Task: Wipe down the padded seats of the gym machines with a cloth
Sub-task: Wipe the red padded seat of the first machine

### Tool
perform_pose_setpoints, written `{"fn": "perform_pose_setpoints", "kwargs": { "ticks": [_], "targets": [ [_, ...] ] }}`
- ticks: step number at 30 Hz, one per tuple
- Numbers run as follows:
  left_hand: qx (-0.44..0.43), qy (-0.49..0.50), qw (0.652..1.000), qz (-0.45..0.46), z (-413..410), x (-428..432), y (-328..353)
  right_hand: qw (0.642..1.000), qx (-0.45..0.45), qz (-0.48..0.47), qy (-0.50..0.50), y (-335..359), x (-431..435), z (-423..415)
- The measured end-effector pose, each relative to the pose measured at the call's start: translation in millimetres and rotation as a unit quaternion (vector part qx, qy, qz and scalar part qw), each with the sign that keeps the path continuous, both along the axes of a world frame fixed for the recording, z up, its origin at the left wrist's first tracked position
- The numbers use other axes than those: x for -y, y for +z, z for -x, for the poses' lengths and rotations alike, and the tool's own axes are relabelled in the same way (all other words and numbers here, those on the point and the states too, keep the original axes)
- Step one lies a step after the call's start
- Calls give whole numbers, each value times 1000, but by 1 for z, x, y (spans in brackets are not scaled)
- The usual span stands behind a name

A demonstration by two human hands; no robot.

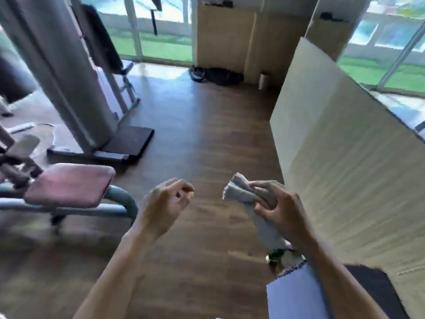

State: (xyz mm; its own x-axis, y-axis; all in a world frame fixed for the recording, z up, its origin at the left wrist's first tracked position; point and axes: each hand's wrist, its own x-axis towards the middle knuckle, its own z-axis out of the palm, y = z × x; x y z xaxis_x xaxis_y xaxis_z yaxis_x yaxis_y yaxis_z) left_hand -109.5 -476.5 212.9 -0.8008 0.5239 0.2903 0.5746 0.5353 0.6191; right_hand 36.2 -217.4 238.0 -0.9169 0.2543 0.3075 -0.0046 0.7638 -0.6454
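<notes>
Far left you've got the padded seat, pinkish-maroon, sitting low on a pale curved tube frame. Behind it stands the grey upright of a gym machine, with a dark mat at its foot on the wood floor.

Your left hand is up near the middle of the view, just right of the seat's edge and not touching it. The fingers are loosely curled in with nothing in them.

Then there's a gap of bare floor, then the cloth. It's light grey and bunched up, with the top end poking out above your fingers and the rest hanging down below your palm. Your right hand has it, fingers and thumb wrapped round the middle of the bundle. So the cloth is up in the air, well apart from the seat, with your left hand between the two.

Right of that hand a tall beige panel runs away from you, and a window with green grass outside shows beyond it. The whole shot is a bit smeary, so you can't make out fine detail.
</notes>
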Motion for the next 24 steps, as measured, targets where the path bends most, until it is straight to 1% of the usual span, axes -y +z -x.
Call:
{"fn": "perform_pose_setpoints", "kwargs": {
  "ticks": [5,10,13,18,22,24],
  "targets": [
    [21,100,995,-17,39,87,-11,996,-6,-8,87,-5,60,95],
    [48,198,979,-26,74,144,-20,983,3,-6,184,-12,112,186],
    [47,261,964,-30,97,161,-24,969,6,-5,245,-17,130,241],
    [58,363,930,-18,151,176,-37,943,-1,-8,334,-28,134,342],
    [49,424,904,-32,198,172,-34,916,2,-38,400,-28,136,430],
    [43,455,888,-49,218,173,-35,895,-1,-56,443,-29,145,474]
  ]
}}
